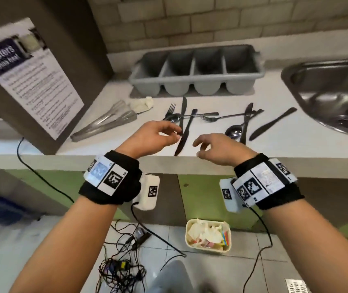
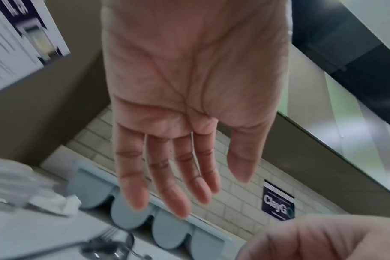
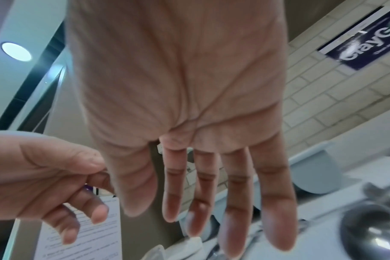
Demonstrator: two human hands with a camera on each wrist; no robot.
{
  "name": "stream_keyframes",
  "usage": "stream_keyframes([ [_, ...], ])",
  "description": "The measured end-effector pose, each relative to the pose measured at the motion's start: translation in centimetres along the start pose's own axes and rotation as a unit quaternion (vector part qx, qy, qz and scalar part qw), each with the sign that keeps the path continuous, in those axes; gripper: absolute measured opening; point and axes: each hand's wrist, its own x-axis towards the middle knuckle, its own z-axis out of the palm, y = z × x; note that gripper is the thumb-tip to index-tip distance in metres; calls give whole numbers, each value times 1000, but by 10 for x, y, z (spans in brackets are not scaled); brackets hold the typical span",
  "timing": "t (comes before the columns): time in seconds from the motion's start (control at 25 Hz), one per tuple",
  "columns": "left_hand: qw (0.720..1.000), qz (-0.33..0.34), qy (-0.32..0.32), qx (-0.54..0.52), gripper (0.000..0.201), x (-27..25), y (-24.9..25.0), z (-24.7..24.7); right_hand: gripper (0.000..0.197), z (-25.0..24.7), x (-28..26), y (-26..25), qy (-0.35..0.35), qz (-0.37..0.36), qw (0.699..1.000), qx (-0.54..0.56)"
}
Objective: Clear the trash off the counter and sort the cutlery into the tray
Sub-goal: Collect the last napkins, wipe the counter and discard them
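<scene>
Both forearms fill the foreground of my head view, each with a black wrist strap carrying printed markers. My left hand (image 1: 154,137) hovers over the front edge of the counter (image 1: 109,96), fingers loosely bent and holding nothing; the left wrist view shows its palm (image 2: 189,79) flat and the fingers nearly straight. My right hand (image 1: 219,148) hangs just beside it, also bare, its fingers spread and relaxed in the right wrist view (image 3: 178,88).

Between the two hands lies a dark knife (image 1: 184,134), its tip at the counter's front edge. Just beyond the left fingertips, a fork (image 1: 170,108), a spoon (image 1: 173,117) and a second knife (image 1: 183,115) lie crossed in a heap. Beyond the right hand lie another spoon (image 1: 233,131) and a fork (image 1: 217,118), and further right a lone knife (image 1: 272,123). Left of the left hand rest metal tongs (image 1: 105,121), with a crumpled white tissue (image 1: 143,103) at their far end.

Farthest from the hands, against the brick wall, stands the grey four-compartment tray (image 1: 196,69). A steel sink (image 1: 334,92) lies to the far right. Below the right wrist, on the floor, sits a small bin (image 1: 208,236) holding paper and wrappers.
</scene>
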Motion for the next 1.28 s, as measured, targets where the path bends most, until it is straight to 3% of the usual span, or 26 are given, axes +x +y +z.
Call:
stream_keyframes([
  [0.24, 994, -61, 87, 17, 17, 3, -40, -61, 36, 13, 45, -44, 15, -34, 999, 20],
  [0.44, 979, -122, 160, 38, 22, 39, -93, -118, 34, 20, 109, -66, 21, -16, 1000, -9],
  [0.56, 973, -145, 165, 67, 24, 71, -130, -149, 32, 24, 157, -78, 31, 6, 999, -29],
  [0.76, 973, -148, 99, 149, 29, 128, -171, -181, 37, 27, 224, -94, 28, 49, 996, -70],
  [0.84, 969, -131, 15, 207, 38, 146, -178, -184, 37, 28, 245, -99, 31, 66, 994, -75],
  [0.96, 940, -112, -119, 300, 52, 166, -184, -182, 35, 26, 277, -99, 47, 92, 990, -99],
  [1.08, 902, -68, -200, 376, 54, 177, -182, -181, 41, 21, 304, -97, 47, 90, 986, -130],
  [1.28, 878, -68, -230, 416, 59, 185, -182, -182, 69, 22, 331, -106, -27, 81, 972, -219],
])
